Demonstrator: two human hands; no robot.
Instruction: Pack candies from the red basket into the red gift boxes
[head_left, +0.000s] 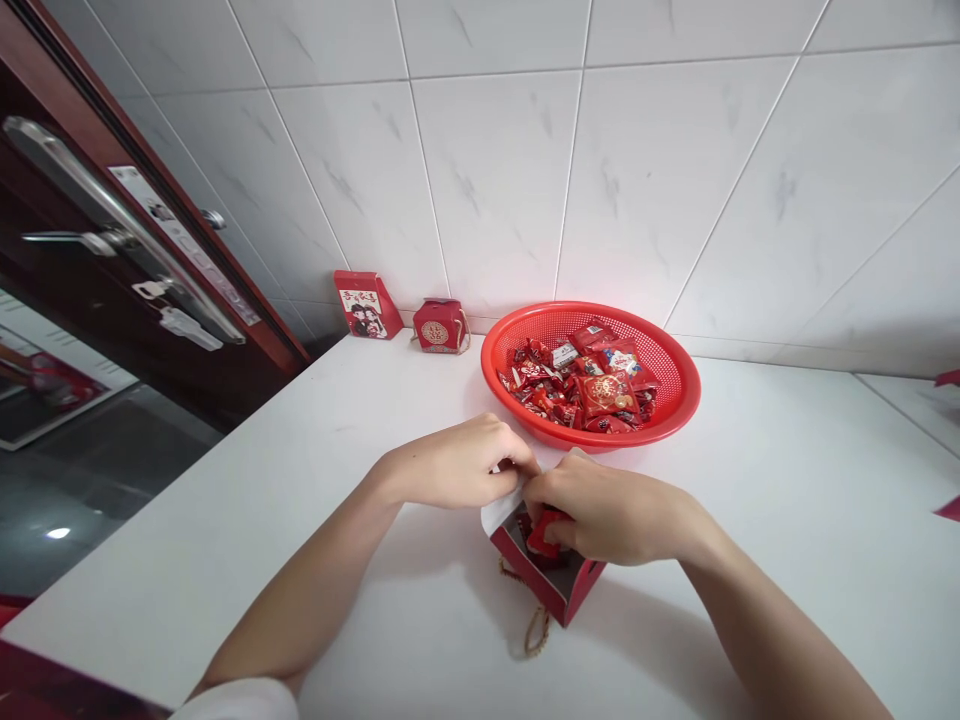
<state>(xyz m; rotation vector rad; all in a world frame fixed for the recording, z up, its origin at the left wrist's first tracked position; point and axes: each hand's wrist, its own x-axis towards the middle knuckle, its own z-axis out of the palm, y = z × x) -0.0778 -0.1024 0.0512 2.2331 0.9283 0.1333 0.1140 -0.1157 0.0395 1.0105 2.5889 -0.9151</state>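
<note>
An open red box (531, 572) with a white inside and gold rope handles stands on the white table, in front of a red plastic basket (679, 410). My left hand (469, 462) is closed on the box's raised flap at its far left side. My right hand (611, 505) reaches into the box opening, its fingers closed on a red wrapped candy (546, 532). Other dark red wrappers show inside the box, partly hidden by the hand. The basket holds several red wrapped sweets (607, 393).
Against the tiled wall stand a red box with a printed couple (366, 308) and a small red box with a gold emblem (439, 328). A dark door (82, 200) with a metal handle and keys is at the left. Red pieces show at the right edge.
</note>
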